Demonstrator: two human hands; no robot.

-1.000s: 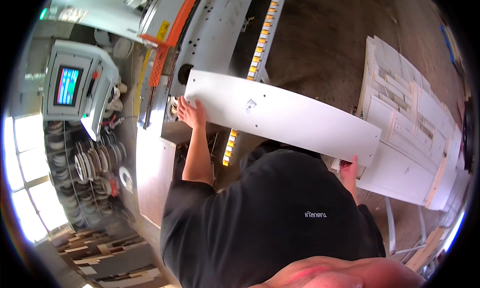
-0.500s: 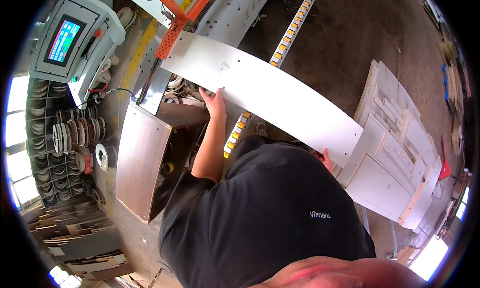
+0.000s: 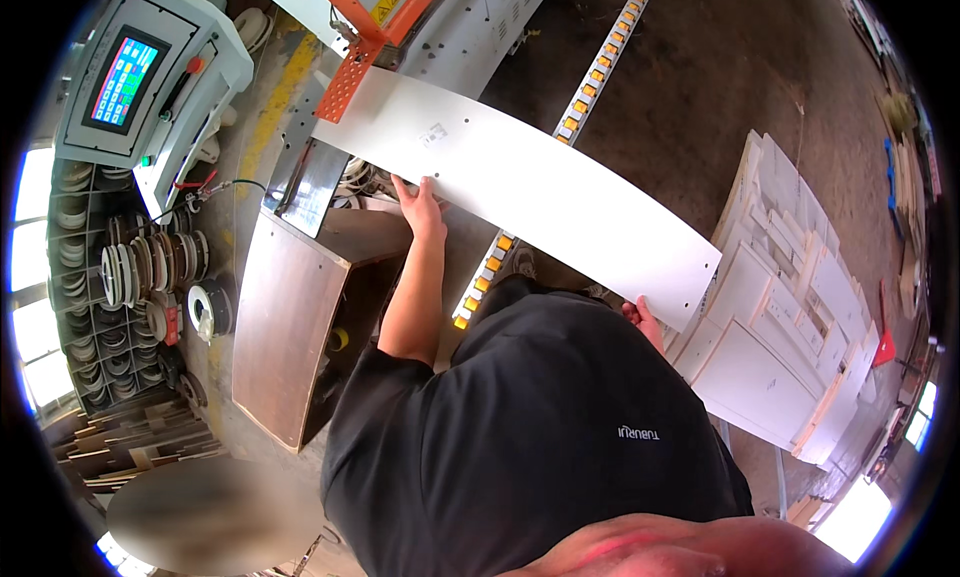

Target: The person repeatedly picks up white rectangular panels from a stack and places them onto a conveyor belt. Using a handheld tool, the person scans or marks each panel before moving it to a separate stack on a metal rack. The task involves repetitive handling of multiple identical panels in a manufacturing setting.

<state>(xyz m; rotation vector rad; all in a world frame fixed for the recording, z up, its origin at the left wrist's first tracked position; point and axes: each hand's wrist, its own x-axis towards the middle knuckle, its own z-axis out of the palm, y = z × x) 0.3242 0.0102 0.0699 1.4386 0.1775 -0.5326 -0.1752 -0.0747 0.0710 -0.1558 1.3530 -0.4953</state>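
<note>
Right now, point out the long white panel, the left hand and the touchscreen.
long white panel (image 3: 520,182), head view, middle of its face
left hand (image 3: 420,202), head view, back of hand
touchscreen (image 3: 124,80), head view, centre of display

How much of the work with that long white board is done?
Done: white panels already lie in a stack on the floor. In hand: the left hand grips the near edge of the board and the right hand holds its end; its far end sits at the orange guard of the machine. Left: most of the board is not yet in the machine.
</note>
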